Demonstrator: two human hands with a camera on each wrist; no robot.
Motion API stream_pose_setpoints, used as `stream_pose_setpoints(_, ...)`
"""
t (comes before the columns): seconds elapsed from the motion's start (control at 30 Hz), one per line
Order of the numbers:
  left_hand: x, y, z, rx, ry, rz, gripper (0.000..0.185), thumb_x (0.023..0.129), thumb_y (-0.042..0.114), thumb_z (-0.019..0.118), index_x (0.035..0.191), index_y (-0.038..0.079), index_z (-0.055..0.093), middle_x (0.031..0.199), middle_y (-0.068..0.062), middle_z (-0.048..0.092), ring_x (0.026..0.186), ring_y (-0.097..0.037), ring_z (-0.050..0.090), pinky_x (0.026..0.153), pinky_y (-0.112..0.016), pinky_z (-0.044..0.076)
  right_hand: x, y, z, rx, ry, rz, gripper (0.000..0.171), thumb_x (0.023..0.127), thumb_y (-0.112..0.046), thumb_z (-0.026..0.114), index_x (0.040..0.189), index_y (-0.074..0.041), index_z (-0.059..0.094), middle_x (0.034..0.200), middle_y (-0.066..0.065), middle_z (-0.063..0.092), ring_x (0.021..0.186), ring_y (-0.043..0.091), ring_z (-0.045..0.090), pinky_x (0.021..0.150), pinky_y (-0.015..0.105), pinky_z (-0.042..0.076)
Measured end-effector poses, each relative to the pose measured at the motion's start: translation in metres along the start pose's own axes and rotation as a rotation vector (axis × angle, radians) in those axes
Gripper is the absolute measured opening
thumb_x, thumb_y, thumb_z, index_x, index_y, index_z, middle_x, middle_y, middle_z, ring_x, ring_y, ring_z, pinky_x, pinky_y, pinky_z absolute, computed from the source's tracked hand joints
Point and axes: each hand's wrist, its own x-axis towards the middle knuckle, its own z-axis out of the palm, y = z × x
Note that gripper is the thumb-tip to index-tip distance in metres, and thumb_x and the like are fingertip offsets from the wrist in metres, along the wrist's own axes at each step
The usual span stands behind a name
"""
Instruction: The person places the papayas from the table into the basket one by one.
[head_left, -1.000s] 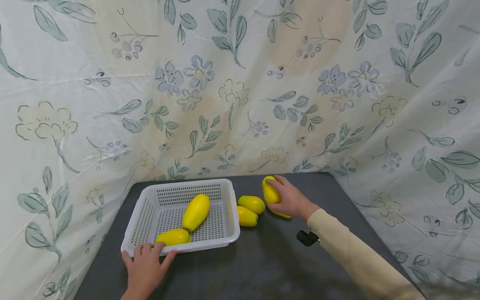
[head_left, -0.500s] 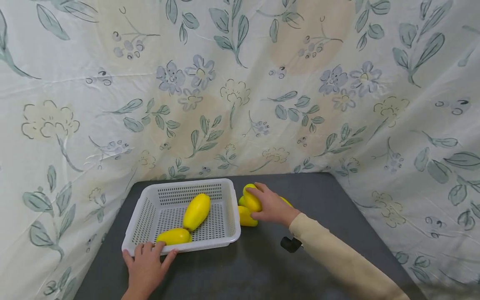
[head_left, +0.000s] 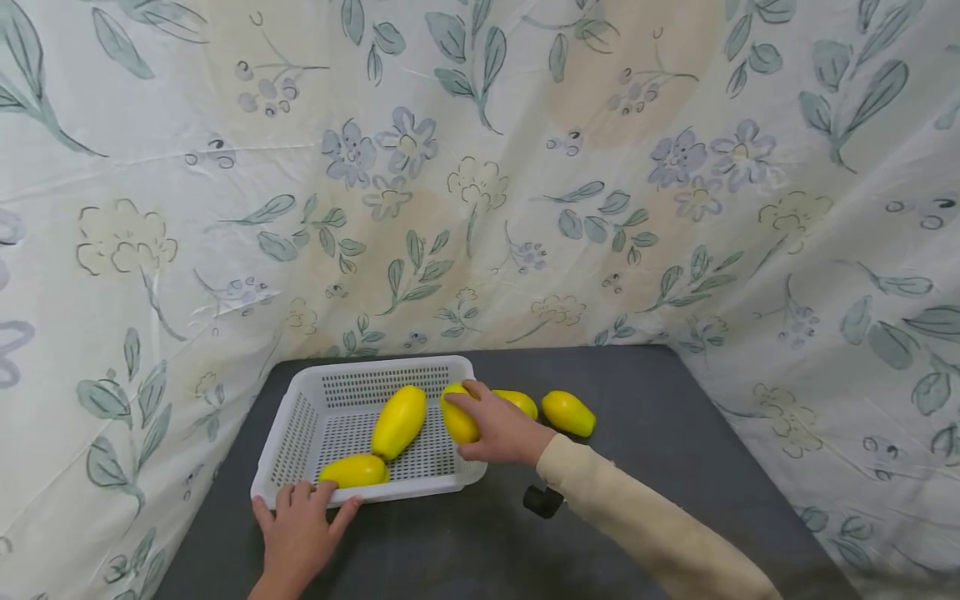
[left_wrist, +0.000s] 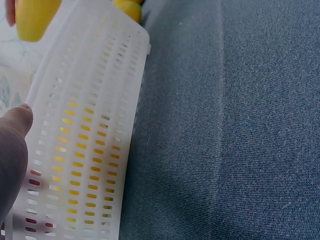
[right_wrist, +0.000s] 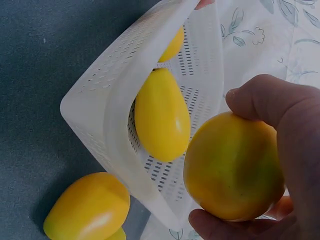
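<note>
Two yellow fruits point(head_left: 399, 422) lie inside the white basket point(head_left: 285, 437). Your right hand point(head_left: 501, 427) grasps a third fruit point(head_left: 457, 417), thumb and fingers curled around it, above the basket's right end. Your left hand point(head_left: 302, 529) grips the basket's near side. Further fruits point(head_left: 568, 413) rest beyond, on the dark table point(head_left: 420, 550).

Free: near strip of dark tabletop point(head_left: 450, 546); far-left inside white basket point(head_left: 420, 490) | Blocked: right hand point(head_left: 501, 427) plus yellow fruit point(head_left: 457, 425), right side; left hand point(head_left: 300, 529), near-left rim; loose fruits point(head_left: 568, 413) farther right
</note>
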Motion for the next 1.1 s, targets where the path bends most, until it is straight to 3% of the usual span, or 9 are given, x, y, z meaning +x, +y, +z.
stream_pose_setpoints(0.57,0.000,0.001,0.000,0.009,0.006,0.003,0.061,0.091,0.057,0.067,0.120,0.004,0.067,0.116,-0.029,0.061,0.122,-0.056,0.043,0.109,-0.086,0.004,0.001,0.002,0.008,-0.054,-0.009,0.014,0.078,0.083,-0.033,0.079,0.153,-0.028,0.045,0.164,0.010,0.031,0.119,0.025,0.059,0.100,0.041,0.057)
stream_pose_setpoints(0.8,-0.002,0.003,0.000,0.019,0.009,-0.003,0.058,0.091,0.053,0.069,0.121,0.003,0.067,0.118,-0.029,0.062,0.123,-0.054,0.043,0.110,-0.085,0.006,-0.001,0.004,0.009,-0.030,-0.018,0.022,0.079,0.083,-0.034,0.081,0.153,-0.028,0.045,0.166,0.010,0.030,0.136,0.030,0.054,0.106,0.048,0.053)
stream_pose_setpoints(1.1,-0.003,0.003,0.000,0.021,0.000,-0.007,0.057,0.091,0.052,0.069,0.120,0.004,0.067,0.121,-0.031,0.060,0.125,-0.055,0.041,0.110,-0.085,0.005,-0.006,0.007,0.011,-0.011,-0.027,0.049,0.077,0.085,-0.035,0.081,0.153,-0.027,0.046,0.166,0.010,0.031,0.139,0.031,0.051,0.108,0.051,0.051)
